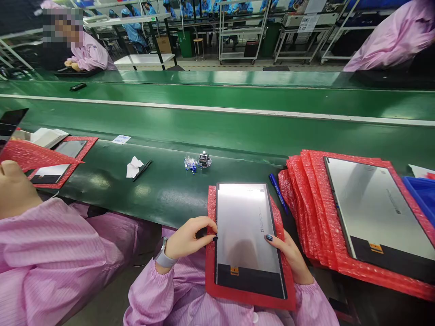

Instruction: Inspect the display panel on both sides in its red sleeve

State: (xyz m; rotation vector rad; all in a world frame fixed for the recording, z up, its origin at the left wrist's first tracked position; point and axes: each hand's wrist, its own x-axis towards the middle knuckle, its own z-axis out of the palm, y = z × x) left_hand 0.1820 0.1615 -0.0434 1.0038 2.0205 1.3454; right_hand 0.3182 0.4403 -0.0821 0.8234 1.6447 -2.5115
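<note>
Both hands, left hand [190, 237] and right hand [288, 253], pinch the flat grey display panel [246, 237] by its edges over its red bubble-wrap sleeve [249, 296] (half off the green counter [163, 190]); tilting could slide it lapward.

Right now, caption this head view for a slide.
Both hands hold a display panel on red wrap beside a conveyor.

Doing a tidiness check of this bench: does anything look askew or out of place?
Mostly orderly. The red bubble-wrap stack at right is fanned out unevenly, a blue pen lies wedged against it, and crumpled white paper sits loose on the green bench. The held panel looks undamaged.
</note>
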